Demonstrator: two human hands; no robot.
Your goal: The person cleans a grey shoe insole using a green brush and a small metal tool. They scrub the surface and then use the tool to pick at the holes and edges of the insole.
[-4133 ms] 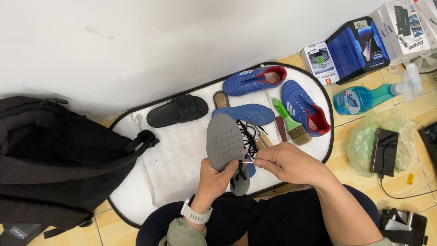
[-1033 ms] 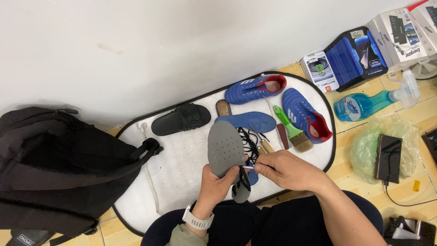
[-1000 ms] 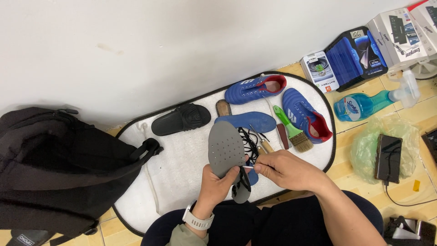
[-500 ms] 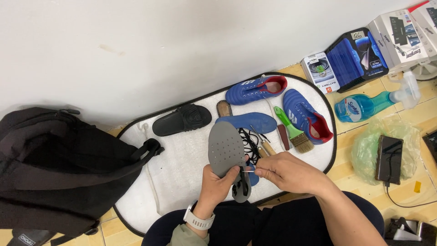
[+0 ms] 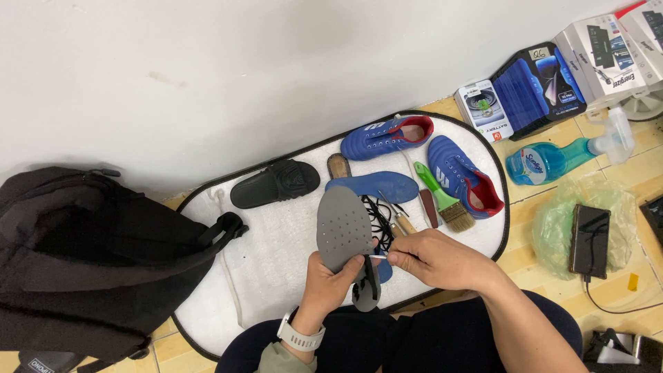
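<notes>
My left hand point(image 5: 330, 284) holds a grey perforated insole point(image 5: 343, 231) upright by its lower part. My right hand point(image 5: 435, 258) pinches the thin tip of a black shoelace point(image 5: 377, 217) right at the insole's edge. Both hands hover over a white oval mat point(image 5: 269, 242). A blue insole point(image 5: 373, 186) lies just beyond the grey one. Two blue shoes with red lining rest further back, one shoe point(image 5: 387, 135) near the wall and the other shoe point(image 5: 461, 174) to the right.
A black slide sandal point(image 5: 275, 183) lies on the mat's left. A green-handled brush point(image 5: 445, 197) and small tools sit by the shoes. A black backpack point(image 5: 97, 255) fills the left. Boxes point(image 5: 539, 83), a blue spray bottle point(image 5: 559, 157) and a phone point(image 5: 589, 240) on a green bag sit right.
My right hand has shifted slightly left along the lace toward the insole; the left hand keeps holding the grey insole in nearly the same place.
</notes>
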